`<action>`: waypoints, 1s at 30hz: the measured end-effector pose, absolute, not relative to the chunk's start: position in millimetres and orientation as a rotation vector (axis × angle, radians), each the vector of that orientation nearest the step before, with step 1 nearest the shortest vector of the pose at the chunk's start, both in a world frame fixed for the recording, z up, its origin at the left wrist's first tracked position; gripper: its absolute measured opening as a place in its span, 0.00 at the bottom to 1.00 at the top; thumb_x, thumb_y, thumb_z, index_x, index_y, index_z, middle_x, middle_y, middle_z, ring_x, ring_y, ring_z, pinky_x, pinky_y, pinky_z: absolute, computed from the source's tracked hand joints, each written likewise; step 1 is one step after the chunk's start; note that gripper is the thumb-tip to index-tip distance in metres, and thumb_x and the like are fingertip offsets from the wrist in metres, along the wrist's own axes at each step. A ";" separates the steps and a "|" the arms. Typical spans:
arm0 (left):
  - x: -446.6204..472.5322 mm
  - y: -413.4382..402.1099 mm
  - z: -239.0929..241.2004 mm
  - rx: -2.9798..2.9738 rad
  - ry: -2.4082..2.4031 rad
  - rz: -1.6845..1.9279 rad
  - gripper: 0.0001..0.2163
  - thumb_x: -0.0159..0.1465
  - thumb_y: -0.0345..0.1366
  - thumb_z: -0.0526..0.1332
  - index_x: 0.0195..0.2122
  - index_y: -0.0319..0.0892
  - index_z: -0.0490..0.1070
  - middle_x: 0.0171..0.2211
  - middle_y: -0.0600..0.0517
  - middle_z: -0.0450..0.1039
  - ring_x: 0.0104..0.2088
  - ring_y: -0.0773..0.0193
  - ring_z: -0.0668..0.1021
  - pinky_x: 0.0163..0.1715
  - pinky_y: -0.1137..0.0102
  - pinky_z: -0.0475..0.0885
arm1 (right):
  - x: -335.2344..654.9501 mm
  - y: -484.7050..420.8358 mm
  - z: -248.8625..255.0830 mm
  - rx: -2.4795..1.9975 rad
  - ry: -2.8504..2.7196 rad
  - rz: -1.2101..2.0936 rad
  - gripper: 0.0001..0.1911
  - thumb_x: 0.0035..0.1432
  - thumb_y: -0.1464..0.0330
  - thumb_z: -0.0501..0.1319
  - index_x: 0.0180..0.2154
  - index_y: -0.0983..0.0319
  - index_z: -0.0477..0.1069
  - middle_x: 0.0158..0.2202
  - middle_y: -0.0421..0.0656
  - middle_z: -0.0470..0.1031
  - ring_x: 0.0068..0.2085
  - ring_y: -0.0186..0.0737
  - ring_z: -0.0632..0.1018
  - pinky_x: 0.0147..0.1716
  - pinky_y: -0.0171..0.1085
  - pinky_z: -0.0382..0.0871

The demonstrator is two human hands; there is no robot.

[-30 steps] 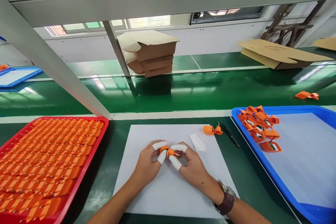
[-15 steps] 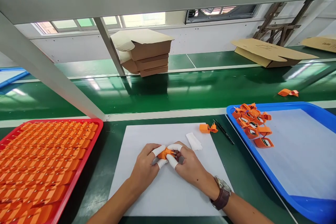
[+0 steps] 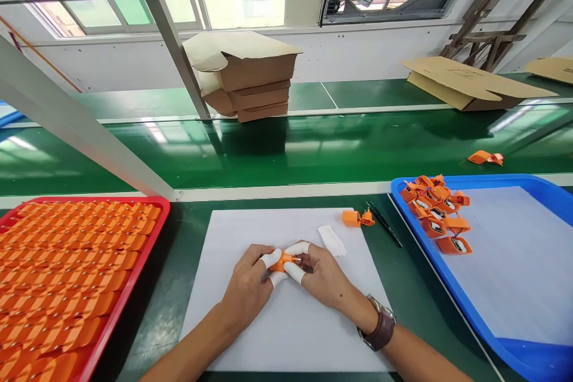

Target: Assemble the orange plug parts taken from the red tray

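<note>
Over the white sheet (image 3: 268,334), my left hand (image 3: 249,279) and my right hand (image 3: 324,274) pinch a small orange plastic plug piece (image 3: 283,261) between them. Thin pins stick out of it on the right. White finger covers wrap the thumbs and index fingers of both hands. My fingers hide part of the piece. Near the sheet's upper right corner lies an opened orange casing (image 3: 351,218), beside a black pen-like tool (image 3: 384,224). A folded white tissue (image 3: 332,241) rests just beyond my right hand.
On the left, a red tray (image 3: 152,250) is packed with rows of orange pieces. The blue tray (image 3: 447,298) at right holds a cluster of opened orange casings (image 3: 436,206). Another orange piece (image 3: 480,157) lies on the green surface behind. Stacked cardboard boxes (image 3: 259,74) stand farther back.
The view has tilted up slightly. Both hands stay on the orange plug piece, which is turned a little in the fingers.
</note>
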State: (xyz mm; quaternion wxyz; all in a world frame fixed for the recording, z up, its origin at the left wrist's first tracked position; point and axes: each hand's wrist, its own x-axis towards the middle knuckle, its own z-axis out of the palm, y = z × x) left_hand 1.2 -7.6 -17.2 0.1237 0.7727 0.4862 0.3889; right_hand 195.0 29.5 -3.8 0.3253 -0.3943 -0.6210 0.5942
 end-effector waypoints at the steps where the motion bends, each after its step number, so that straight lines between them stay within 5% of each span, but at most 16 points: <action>1: 1.0 -7.0 -16.4 2.241 1.410 1.119 0.18 0.64 0.27 0.64 0.54 0.48 0.67 0.47 0.46 0.72 0.44 0.59 0.79 0.39 0.66 0.79 | 194.8 29.9 -4.6 -1.043 -1.612 1.577 0.07 0.61 0.67 0.63 0.43 0.57 0.73 0.37 0.40 0.76 0.36 0.39 0.77 0.37 0.39 0.74; 7: 0.7 -6.0 -8.0 2.157 1.392 1.023 0.20 0.66 0.27 0.62 0.57 0.49 0.63 0.48 0.47 0.71 0.45 0.60 0.77 0.43 0.63 0.78 | 194.9 28.7 -2.9 -1.066 -1.646 1.505 0.08 0.63 0.64 0.62 0.44 0.57 0.73 0.38 0.40 0.75 0.35 0.38 0.75 0.37 0.39 0.73; 12: -8.5 -2.1 1.7 2.119 1.452 0.928 0.19 0.66 0.29 0.61 0.57 0.50 0.65 0.51 0.45 0.66 0.52 0.54 0.73 0.50 0.56 0.75 | 202.2 30.4 3.5 -1.011 -1.597 1.558 0.16 0.71 0.59 0.51 0.42 0.60 0.73 0.34 0.42 0.75 0.34 0.38 0.75 0.34 0.38 0.71; 18: -26.9 5.0 14.2 1.822 1.460 0.709 0.17 0.67 0.31 0.60 0.55 0.53 0.67 0.51 0.48 0.68 0.43 0.61 0.75 0.46 0.60 0.76 | 205.1 29.4 0.1 -1.079 -1.655 1.462 0.15 0.72 0.63 0.49 0.39 0.60 0.71 0.31 0.40 0.73 0.32 0.37 0.73 0.33 0.38 0.69; 23: -21.8 6.9 12.9 1.835 1.549 0.777 0.26 0.59 0.37 0.69 0.57 0.49 0.65 0.47 0.48 0.68 0.40 0.61 0.74 0.45 0.61 0.75 | 205.1 29.3 1.9 -1.055 -1.748 1.383 0.15 0.71 0.61 0.49 0.38 0.60 0.70 0.33 0.40 0.73 0.33 0.37 0.73 0.34 0.38 0.68; 30: -6.0 -4.8 19.5 1.746 1.672 0.973 0.16 0.54 0.31 0.69 0.44 0.44 0.74 0.42 0.49 0.70 0.34 0.64 0.74 0.39 0.66 0.75 | 206.1 23.2 -15.9 -1.120 -1.736 1.370 0.18 0.64 0.57 0.51 0.42 0.60 0.73 0.31 0.42 0.76 0.31 0.41 0.75 0.32 0.38 0.71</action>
